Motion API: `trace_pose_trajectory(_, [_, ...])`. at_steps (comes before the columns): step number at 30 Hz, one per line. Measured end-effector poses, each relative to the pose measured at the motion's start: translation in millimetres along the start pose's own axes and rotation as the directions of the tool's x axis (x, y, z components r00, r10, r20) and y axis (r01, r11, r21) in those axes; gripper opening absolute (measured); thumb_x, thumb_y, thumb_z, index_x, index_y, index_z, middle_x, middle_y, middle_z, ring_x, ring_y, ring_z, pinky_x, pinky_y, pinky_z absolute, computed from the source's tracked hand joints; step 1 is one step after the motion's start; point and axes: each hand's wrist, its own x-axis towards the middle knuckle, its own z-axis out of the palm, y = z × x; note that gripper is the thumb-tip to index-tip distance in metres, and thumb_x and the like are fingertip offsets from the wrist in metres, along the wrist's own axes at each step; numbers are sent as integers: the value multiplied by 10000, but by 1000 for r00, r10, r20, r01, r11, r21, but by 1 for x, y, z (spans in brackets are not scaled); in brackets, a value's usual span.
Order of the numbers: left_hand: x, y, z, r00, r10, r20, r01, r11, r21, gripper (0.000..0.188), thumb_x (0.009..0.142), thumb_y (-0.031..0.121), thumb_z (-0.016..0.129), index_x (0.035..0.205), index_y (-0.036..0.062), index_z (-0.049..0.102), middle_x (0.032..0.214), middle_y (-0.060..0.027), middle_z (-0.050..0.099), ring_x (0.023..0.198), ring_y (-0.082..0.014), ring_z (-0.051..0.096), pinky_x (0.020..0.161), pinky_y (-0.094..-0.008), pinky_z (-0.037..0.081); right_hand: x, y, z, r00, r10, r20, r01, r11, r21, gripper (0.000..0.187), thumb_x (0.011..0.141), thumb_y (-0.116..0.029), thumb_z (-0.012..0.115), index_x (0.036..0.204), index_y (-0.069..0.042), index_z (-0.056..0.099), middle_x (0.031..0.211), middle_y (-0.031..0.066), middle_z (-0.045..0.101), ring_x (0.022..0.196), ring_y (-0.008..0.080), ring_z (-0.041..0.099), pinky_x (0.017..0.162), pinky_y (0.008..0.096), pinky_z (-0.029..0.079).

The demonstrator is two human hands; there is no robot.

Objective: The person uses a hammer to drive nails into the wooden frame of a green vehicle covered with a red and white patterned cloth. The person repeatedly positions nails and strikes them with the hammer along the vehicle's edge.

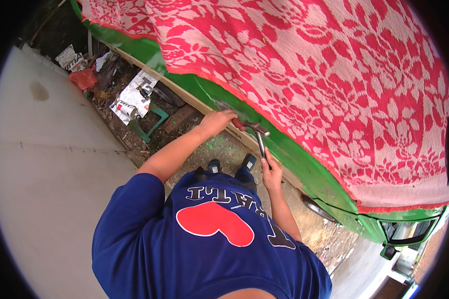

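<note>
My right hand [272, 172] is wrapped round the dark grip of a hammer [261, 144]. The hammer's metal head is up by the green vehicle panel [292, 149], beside the end of a red-handled tool [239, 124]. My left hand [218, 122] is closed on that tool at the panel's lower edge. Its working end is hidden, so its exact kind does not show. Just above the hands, the panel has a scuffed grey patch [225, 105]. Whether hammer and red handle touch, I cannot tell.
A pink and red flowered blanket [304, 84] drapes over the vehicle. A wooden strip [192, 99] runs along its lower side. At left lie a spray can [127, 108] on printed sheets, a green frame [156, 122] and a red plastic bag [83, 78], near a pale wall [45, 159].
</note>
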Motion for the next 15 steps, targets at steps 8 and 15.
trace_pose_trajectory(8, [-31, -27, -7, 859, -298, -416, 47, 856, -515, 236, 864, 4, 690, 1089, 74, 681, 1238, -126, 680, 1033, -246, 698, 876, -355, 553, 24, -47, -24, 999, -31, 40, 26, 992, 121, 428, 975, -73, 623, 1399, -36, 576, 763, 1, 607, 615, 68, 529, 582, 241, 462])
trace_pose_trajectory(15, [-16, -73, -18, 728, -603, -327, -105, 373, -922, 217, 990, 123, 640, 1096, -60, 597, 1074, -148, 691, 1008, -251, 707, 846, -352, 585, 46, -79, -21, 991, -27, 132, 8, 990, 142, 459, 985, -87, 605, 1429, -2, 527, 751, -1, 593, 612, 70, 539, 580, 232, 468])
